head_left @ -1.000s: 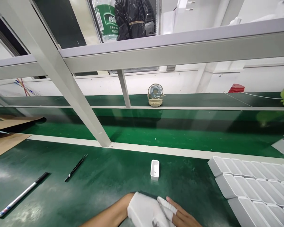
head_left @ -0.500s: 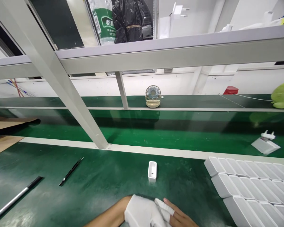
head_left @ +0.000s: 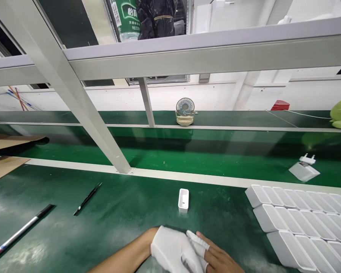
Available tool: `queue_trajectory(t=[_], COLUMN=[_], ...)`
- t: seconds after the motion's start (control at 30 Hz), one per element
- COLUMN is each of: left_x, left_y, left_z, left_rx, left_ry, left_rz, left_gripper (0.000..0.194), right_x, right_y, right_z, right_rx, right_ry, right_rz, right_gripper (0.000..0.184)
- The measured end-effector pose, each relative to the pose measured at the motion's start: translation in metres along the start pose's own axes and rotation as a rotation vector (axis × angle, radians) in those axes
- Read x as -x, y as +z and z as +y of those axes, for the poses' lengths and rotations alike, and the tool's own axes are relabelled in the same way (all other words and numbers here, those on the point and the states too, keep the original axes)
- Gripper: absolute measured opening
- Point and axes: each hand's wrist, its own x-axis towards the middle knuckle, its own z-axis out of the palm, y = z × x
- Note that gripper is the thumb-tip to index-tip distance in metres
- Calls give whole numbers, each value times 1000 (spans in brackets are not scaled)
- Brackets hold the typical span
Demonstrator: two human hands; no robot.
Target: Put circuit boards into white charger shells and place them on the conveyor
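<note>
At the bottom of the view my left hand [head_left: 170,246] wears a white glove, its fingers mostly hidden. My right hand [head_left: 220,259] touches it from the right, fingers stretched out and lying together, with white covers on some fingertips. No object shows in either hand. Just beyond them a small white open plastic housing [head_left: 183,201] stands on the dark green tabletop [head_left: 125,223]. To the right are rows of white plastic housings [head_left: 292,220], packed side by side. Black tweezers [head_left: 87,199] and a pen with a black cap [head_left: 21,232] lie on the left.
Behind the table's pale edge strip runs a bright green belt [head_left: 204,163], carrying a white plug adapter [head_left: 304,170]. A slanted metal post [head_left: 88,110] rises at left. A small fan [head_left: 185,111] stands on the rear shelf. Brown cardboard [head_left: 5,167] lies far left.
The white plug adapter has travelled left along the green belt. The camera view has shifted slightly. Both hands stay together in the same place.
</note>
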Motion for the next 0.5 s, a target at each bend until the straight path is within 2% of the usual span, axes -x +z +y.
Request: queue_trajectory(t=[0.07,0.23,0.37,0.5], left_x=[1,6,2,-1], left_y=[-2,-3,-6,-9], left_z=[-4,-8,-12,-17], left_rx=[-21,-81,-132,-237], left_ry=[6,28,52,91], left_rz=[-13,-41,-49,-41], left_gripper=[32,35,34,50], right_x=[0,-3,-3,-5], right_y=[-3,-10,-5,7], right_z=[0,-1,0,-1], right_rx=[-12,-50,-16,36], right_ry=[30,58,0,-28], right_rz=[-55,-51,47,85], right_gripper=[17,12,23,30])
